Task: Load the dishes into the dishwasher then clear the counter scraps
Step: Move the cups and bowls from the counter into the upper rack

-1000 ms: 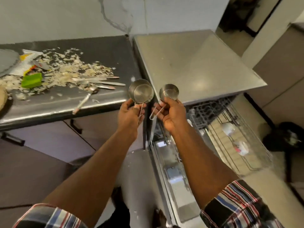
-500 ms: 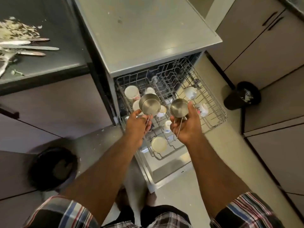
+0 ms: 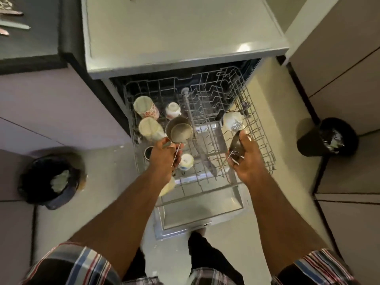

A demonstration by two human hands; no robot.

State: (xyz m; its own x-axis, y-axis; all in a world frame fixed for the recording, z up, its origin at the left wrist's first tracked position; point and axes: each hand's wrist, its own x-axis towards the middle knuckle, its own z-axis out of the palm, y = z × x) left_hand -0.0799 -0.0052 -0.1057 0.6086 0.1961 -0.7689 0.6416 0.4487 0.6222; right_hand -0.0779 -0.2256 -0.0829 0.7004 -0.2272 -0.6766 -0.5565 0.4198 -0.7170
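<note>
My left hand (image 3: 165, 155) grips the wire handle of a steel measuring cup (image 3: 179, 130), held upright over the left side of the pulled-out dishwasher rack (image 3: 262, 140). My right hand (image 3: 244, 159) holds a second, smaller steel measuring cup (image 3: 234, 141) tipped on its side above the rack's right half. Several mugs and cups sit in the rack: two tall mugs (image 3: 145, 106) at the left, a small cup (image 3: 172, 110) behind, a patterned cup (image 3: 233, 121) at the right, and a cup (image 3: 186, 161) under my left hand.
The dishwasher door (image 3: 201, 212) lies open at my feet. A black bin (image 3: 49, 179) stands on the floor at left, another black bin (image 3: 329, 136) at right. Knives (image 3: 14, 25) and scraps lie on the dark counter at top left. Cabinets line the right side.
I have stepped in front of the dishwasher. Both hands have carried the cups down over the rack and apart; the right cup has tipped onto its side.
</note>
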